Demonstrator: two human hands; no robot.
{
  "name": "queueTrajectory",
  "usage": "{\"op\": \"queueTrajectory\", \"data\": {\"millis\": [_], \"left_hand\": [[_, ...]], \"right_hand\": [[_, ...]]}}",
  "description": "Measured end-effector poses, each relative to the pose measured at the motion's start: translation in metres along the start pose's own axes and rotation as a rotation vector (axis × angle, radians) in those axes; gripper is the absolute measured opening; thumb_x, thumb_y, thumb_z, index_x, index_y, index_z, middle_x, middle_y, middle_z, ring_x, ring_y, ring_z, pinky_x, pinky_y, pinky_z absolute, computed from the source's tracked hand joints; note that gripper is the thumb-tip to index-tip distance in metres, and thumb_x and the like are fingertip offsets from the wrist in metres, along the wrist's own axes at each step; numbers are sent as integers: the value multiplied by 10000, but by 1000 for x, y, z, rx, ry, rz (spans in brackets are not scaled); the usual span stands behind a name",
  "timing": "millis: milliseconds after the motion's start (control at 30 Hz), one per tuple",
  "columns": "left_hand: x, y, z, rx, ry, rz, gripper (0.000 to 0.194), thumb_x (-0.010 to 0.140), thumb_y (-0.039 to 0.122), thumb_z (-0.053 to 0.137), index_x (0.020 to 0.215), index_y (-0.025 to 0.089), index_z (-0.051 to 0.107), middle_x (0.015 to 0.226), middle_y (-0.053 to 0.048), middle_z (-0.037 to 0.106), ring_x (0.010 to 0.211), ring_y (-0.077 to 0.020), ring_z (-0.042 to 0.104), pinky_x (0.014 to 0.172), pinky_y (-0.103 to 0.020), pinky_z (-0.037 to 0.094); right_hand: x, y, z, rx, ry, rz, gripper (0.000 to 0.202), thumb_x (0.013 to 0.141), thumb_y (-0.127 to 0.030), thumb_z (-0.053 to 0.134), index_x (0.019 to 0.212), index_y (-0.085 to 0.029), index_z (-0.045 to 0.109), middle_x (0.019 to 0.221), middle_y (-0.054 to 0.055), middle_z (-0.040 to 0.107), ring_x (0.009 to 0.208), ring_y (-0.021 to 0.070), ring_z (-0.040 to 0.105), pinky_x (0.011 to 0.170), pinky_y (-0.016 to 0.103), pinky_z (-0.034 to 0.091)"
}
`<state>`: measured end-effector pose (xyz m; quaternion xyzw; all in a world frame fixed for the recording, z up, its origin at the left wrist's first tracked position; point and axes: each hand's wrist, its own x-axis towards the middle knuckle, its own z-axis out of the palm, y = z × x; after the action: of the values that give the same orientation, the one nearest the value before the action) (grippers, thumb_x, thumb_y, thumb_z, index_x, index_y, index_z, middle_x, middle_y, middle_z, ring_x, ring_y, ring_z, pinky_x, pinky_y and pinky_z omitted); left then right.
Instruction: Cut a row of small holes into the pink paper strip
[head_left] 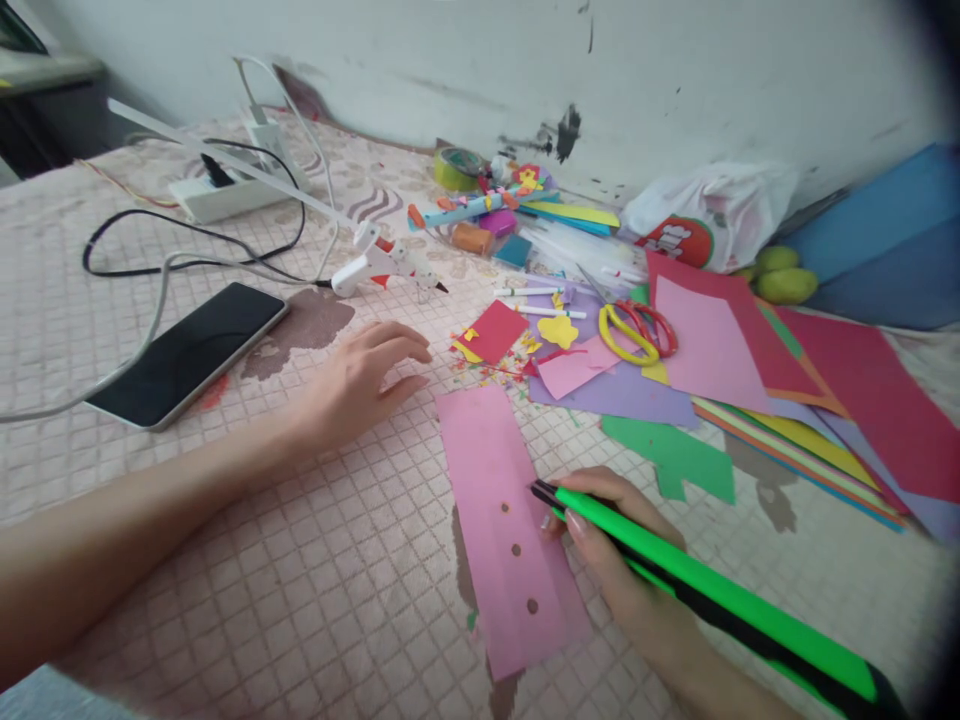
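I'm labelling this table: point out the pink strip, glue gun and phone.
Pink strip (524, 529), head view: bare paper at its middle.
Glue gun (366, 268), head view: its white body.
Phone (191, 352), head view: middle of its dark screen.

Paper strip (499, 530) — right of phone (187, 355)

Grn tool (716, 588) cut off, btm edge.

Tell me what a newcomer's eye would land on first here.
Probably the bright green-and-black tool in the right hand at lower right, its dark tip at the right edge of the pink strip with three dark round spots. Next might come the coloured papers spread at right, then the dark-screened phone lying left of the left hand.
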<state>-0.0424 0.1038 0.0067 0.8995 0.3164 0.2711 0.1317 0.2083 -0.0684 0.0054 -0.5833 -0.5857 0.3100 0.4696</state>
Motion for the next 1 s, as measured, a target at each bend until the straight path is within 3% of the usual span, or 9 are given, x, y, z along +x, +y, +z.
{"op": "queueTrajectory", "data": {"millis": [100,200,333,433,533,633,700,867,1000], "left_hand": [[-3,6,4,-54,-66,60,184,916,282,577,1074,188,596,1171,-70,598,1094,-195,578,951,-360,494],[-5,7,8,-40,-91,77,460,837,362,689,1238,196,536,1271,-96,552,1184,-255,522,1002,-425,468],[-2,1,0,11,15,31,287,965,233,481,1242,173,533,1277,-100,551,1184,-262,510,1039,-503,408],[1,6,-5,-51,-7,120,241,979,194,434,1173,166,575,1197,-65,622,1118,-196,572,993,-381,474],[2,22,-3,-160,-157,324,242,975,166,439,1142,190,611,1259,-50,641,1197,-153,576,1027,-306,474],[0,36,3,-171,-477,482,436,977,206,452,1411,177,424,1526,-113,358,1428,-222,334,1189,-462,264],[-3,40,6,-138,-567,476,563,976,280,477,1495,176,285,1557,-119,273,1450,-232,277,1211,-486,171],[-14,43,11,-55,-539,472,611,967,388,510,1490,148,303,1544,-142,300,1431,-264,319,1210,-486,161],[-24,55,10,-25,-423,468,559,973,474,472,1408,125,440,1436,-165,480,1351,-292,447,1163,-494,280]], "right_hand": [[-1,1,-1,7,-16,-11,163,886,-204,556,1014,-267,634,829,-7,661,687,123,670,609,258,564],[-1,1,-3,12,-39,-17,170,891,-205,549,1026,-268,631,825,-11,656,695,122,667,624,261,557],[0,-2,-3,15,-45,-17,164,893,-204,548,1020,-263,633,804,-11,657,692,128,666,624,269,552],[0,-2,-2,31,-19,-24,167,888,-203,553,1017,-267,637,795,-14,661,676,128,668,612,266,554],[0,1,-2,49,30,-21,163,882,-205,564,1009,-269,644,814,-11,667,657,127,667,600,266,560],[-1,9,-5,67,58,28,177,885,-219,579,1039,-279,642,834,-9,682,658,129,668,594,261,567],[0,15,-8,102,70,79,177,884,-241,593,1051,-279,640,825,-7,688,667,139,671,607,273,575],[7,27,-15,222,141,176,189,886,-278,593,1068,-248,636,884,25,686,646,154,661,596,321,574],[14,28,-21,279,176,197,202,880,-262,602,1080,-251,631,862,19,676,639,154,648,586,323,563]]}}
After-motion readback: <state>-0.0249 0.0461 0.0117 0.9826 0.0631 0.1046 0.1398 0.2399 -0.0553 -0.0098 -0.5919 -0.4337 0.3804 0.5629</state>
